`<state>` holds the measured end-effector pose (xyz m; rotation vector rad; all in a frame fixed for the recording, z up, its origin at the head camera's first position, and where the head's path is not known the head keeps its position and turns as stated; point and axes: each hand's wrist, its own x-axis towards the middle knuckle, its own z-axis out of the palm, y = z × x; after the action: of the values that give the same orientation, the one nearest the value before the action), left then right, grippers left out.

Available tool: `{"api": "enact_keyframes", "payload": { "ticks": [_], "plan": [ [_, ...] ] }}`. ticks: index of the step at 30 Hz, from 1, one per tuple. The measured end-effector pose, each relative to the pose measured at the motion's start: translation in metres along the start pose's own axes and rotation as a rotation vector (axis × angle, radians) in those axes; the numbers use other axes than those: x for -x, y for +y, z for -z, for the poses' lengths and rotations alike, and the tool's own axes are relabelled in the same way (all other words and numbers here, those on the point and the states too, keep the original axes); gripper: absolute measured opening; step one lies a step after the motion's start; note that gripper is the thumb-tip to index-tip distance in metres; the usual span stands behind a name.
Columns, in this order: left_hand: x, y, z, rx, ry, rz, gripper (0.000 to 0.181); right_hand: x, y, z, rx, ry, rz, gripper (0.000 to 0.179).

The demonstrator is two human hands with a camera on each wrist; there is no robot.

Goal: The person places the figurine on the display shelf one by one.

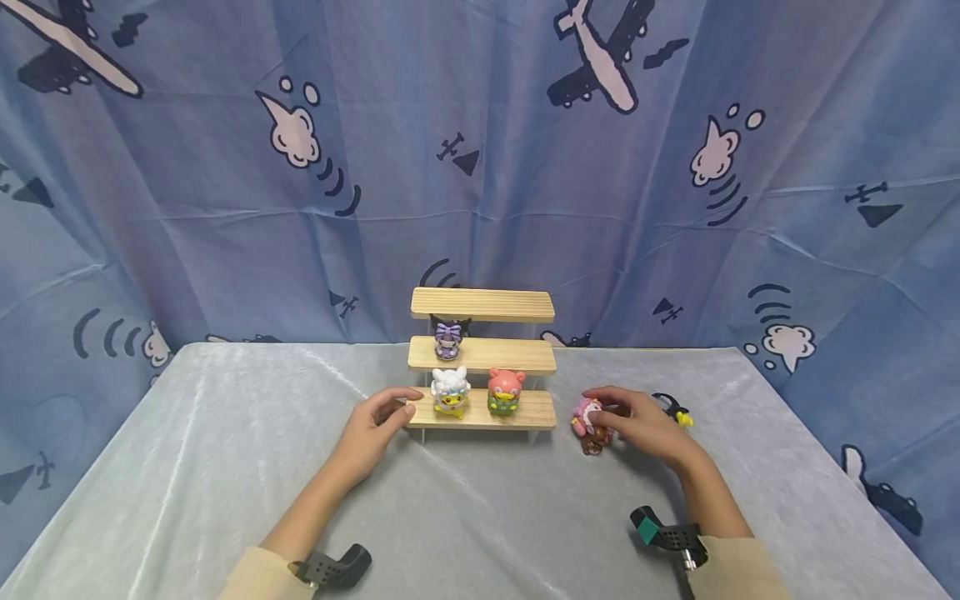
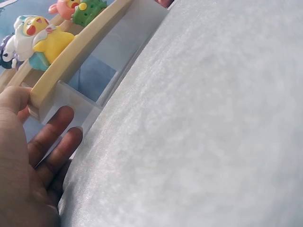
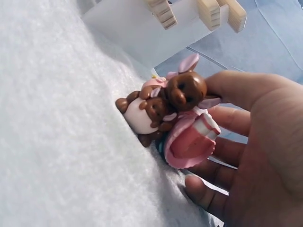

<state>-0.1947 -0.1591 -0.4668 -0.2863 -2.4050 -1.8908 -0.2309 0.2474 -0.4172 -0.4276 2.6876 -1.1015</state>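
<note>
My left hand (image 1: 375, 425) pinches the left end of the lowest board of a three-step wooden display stand (image 1: 480, 422). In the left wrist view its thumb lies at the board's corner, while other fingers spread by the clear side panel (image 2: 71, 97). To the right of the stand, my right hand (image 1: 647, 425) holds a pink figurine (image 3: 189, 151) between thumb and fingers. A brown kangaroo figurine with a baby (image 3: 187, 92) leans right against it, on the cloth, its head overlapping the thumb. The fingertips behind the pink figurine are partly hidden.
On the lowest board stand a white-and-yellow figurine (image 1: 450, 392) and a coral-and-green one (image 1: 505, 392). A purple-and-black figurine (image 1: 448, 340) sits on the middle board. Past my right hand lies a black-and-yellow figurine (image 1: 683, 417). A blue curtain (image 1: 480, 167) hangs behind the cloth-covered table (image 1: 465, 517).
</note>
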Motion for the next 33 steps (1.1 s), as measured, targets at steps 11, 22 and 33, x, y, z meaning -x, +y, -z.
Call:
{"api": "enact_keyframes", "payload": {
  "ticks": [11,22,33],
  "plan": [
    [0.0001,-0.0015,0.0009,-0.008,-0.008,0.000,0.023,-0.0008,0.0023,-0.0007,-0.040,0.013,-0.004,0.047],
    [0.0000,-0.0011,0.0009,-0.010,-0.009,-0.001,0.023,-0.0023,0.0045,-0.0014,-0.124,0.080,-0.032,0.046],
    [0.0000,0.0001,0.0010,-0.009,-0.011,0.008,0.023,-0.0036,0.0000,-0.0052,-0.184,0.151,-0.084,0.050]
  ]
}}
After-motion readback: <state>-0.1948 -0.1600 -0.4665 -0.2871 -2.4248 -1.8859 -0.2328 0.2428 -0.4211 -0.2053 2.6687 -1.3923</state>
